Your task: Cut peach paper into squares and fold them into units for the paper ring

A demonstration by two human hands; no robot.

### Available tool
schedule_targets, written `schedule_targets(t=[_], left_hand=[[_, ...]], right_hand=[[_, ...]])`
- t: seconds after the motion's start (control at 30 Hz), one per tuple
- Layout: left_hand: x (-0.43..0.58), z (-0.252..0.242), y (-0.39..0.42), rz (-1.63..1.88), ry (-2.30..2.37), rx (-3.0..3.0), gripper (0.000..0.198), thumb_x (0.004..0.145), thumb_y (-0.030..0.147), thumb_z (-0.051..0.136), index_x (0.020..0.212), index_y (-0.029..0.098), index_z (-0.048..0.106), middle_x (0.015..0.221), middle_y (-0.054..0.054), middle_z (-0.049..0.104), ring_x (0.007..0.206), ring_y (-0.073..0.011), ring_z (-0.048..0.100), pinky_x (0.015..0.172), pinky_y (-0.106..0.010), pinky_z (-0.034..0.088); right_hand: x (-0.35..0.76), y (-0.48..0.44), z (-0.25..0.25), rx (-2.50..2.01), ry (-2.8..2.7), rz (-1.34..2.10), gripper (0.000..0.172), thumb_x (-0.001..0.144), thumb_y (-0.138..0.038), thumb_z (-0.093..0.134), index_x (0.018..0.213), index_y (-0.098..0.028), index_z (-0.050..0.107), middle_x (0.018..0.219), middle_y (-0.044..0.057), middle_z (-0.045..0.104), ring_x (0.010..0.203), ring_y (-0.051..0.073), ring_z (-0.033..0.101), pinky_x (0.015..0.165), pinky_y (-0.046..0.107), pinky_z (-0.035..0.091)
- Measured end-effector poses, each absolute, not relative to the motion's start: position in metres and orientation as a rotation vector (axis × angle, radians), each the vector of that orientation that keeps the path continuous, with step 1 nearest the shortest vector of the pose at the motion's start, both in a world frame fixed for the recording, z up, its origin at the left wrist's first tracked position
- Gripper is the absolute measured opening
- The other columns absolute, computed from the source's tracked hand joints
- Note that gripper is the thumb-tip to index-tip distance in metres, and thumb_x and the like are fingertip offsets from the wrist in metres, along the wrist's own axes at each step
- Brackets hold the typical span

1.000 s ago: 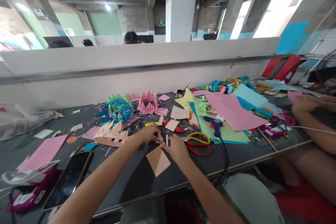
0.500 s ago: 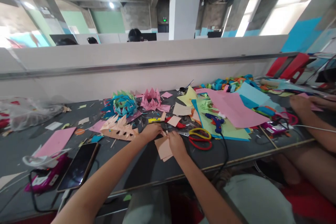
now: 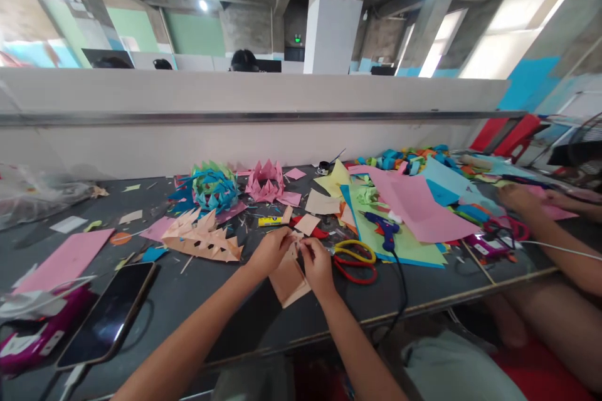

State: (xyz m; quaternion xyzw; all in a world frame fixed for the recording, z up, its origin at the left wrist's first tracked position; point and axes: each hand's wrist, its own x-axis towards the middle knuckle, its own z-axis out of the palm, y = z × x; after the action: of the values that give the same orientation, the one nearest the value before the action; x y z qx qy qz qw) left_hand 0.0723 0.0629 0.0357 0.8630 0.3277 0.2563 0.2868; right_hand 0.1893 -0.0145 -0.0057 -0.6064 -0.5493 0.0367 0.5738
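Close to the front edge, flat peach paper squares (image 3: 286,282) overlap on the dark grey worktop (image 3: 188,288), just below the person's hands. Above them the left hand (image 3: 270,250) and the right hand (image 3: 317,262) meet over a small folded-looking peach paper slip (image 3: 295,238). The fingers of both hands are bent inward and seem to pinch it from either side, though their tips hide most of its shape.

I'd judge the slip next to weightless, dry rather than slippery, stiff enough to keep a crease but quick to crumple or tear. Its edges and folded ridges look the best places to hold, with a light fingertip pinch; a squeeze across the middle would likely flatten it.

Just right of the hands lie scissors with yellow and red loop handles (image 3: 360,260). To the left sits a spiky peach paper band (image 3: 202,239), and beyond it a blue and green ring of pointed paper (image 3: 214,188) and a pink paper crown (image 3: 266,183).

As for containers, a crumpled clear plastic bag (image 3: 42,197) slumps at the far left; I can't make out its contents. Near the white partition (image 3: 211,147) stands a small dark pot (image 3: 323,168), its inside too small to read.
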Motion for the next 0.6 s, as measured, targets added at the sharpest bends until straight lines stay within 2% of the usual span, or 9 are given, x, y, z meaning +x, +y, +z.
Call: schedule_targets(t=[0.13, 0.23, 0.33, 0.47, 0.6], left_hand=[[0.080, 0.026, 0.054, 0.796, 0.809, 1.946, 0.029, 0.082, 0.038, 0.046, 0.076, 0.013, 0.060, 0.068, -0.002, 0.060, 0.063, -0.0130, 0.052, 0.059, -0.023, 0.040], [0.084, 0.022, 0.049, 0.825, 0.772, 1.677, 0.037, 0.075, 0.046, 0.053, 0.079, 0.011, 0.064, 0.075, -0.005, 0.065, 0.067, -0.0150, 0.056, 0.063, -0.025, 0.043], [0.084, 0.022, 0.045, 0.830, 0.757, 1.457, 0.037, 0.068, 0.047, 0.062, 0.076, 0.011, 0.065, 0.072, -0.006, 0.066, 0.064, -0.0145, 0.056, 0.061, -0.025, 0.044], [0.083, 0.022, 0.043, 0.872, 0.768, 1.252, 0.037, 0.058, 0.047, 0.070, 0.069, 0.013, 0.061, 0.065, -0.002, 0.062, 0.056, -0.0105, 0.053, 0.056, -0.022, 0.043], [0.083, 0.019, 0.043, 0.874, 0.773, 1.178, 0.035, 0.058, 0.046, 0.071, 0.062, 0.013, 0.061, 0.056, 0.001, 0.056, 0.049, -0.0075, 0.046, 0.049, -0.019, 0.037]], right_hand=[[0.191, -0.016, -0.002, -1.346, -1.246, 0.076, 0.019, 0.086, -0.025, 0.046, 0.079, -0.018, 0.062, 0.091, 0.009, 0.066, 0.089, 0.018, 0.062, 0.077, 0.030, 0.049], [0.193, -0.019, -0.004, -1.319, -1.249, 0.075, 0.018, 0.085, -0.024, 0.049, 0.083, -0.019, 0.066, 0.091, 0.007, 0.069, 0.085, 0.017, 0.064, 0.076, 0.030, 0.051], [0.193, -0.021, -0.008, -1.281, -1.284, 0.033, 0.020, 0.085, -0.022, 0.050, 0.089, -0.022, 0.069, 0.091, 0.006, 0.071, 0.083, 0.017, 0.067, 0.075, 0.029, 0.054], [0.189, -0.025, -0.010, -1.246, -1.355, 0.025, 0.025, 0.085, -0.018, 0.049, 0.099, -0.025, 0.068, 0.095, 0.004, 0.070, 0.081, 0.017, 0.068, 0.072, 0.028, 0.056], [0.186, -0.025, -0.008, -1.292, -1.369, 0.021, 0.025, 0.082, -0.021, 0.055, 0.104, -0.023, 0.066, 0.099, 0.006, 0.069, 0.084, 0.019, 0.068, 0.075, 0.030, 0.056]])
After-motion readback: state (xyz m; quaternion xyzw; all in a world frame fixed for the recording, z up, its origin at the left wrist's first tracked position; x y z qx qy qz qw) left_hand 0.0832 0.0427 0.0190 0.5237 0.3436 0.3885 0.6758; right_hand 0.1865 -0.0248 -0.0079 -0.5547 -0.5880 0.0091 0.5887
